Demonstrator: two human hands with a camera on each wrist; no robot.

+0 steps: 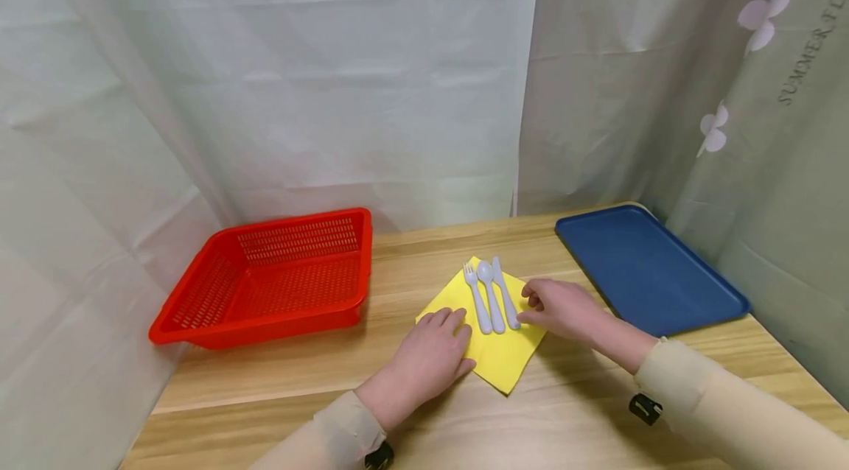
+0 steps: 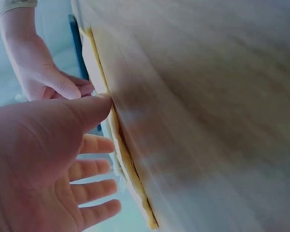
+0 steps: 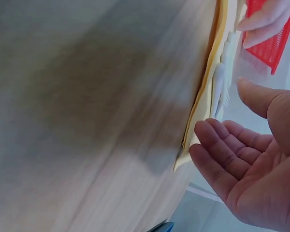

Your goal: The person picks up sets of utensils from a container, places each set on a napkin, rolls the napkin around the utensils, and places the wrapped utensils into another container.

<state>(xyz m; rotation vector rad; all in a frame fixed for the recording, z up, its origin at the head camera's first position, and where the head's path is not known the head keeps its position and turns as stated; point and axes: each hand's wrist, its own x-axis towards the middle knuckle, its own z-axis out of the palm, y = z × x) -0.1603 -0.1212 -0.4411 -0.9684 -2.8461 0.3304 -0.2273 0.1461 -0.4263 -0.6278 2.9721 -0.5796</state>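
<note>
A yellow napkin (image 1: 499,368) lies cornerwise on the wooden table. On it, side by side, are a pale lilac plastic fork (image 1: 480,302), spoon (image 1: 491,299) and knife (image 1: 505,296). Over the napkin's left edge is my left hand (image 1: 427,356), its fingers spread; the left wrist view shows the thumb (image 2: 94,108) at the napkin's edge. My right hand (image 1: 564,308) hovers by the napkin's right edge, close to the knife's handle. Its fingers (image 3: 217,150) are loosely bent and apart from the thumb, with nothing between them.
A red plastic basket (image 1: 265,326) stands at the left of the table. At the right lies a blue tray (image 1: 650,271). Pale curtains (image 1: 371,87) hang behind and at both sides of the table.
</note>
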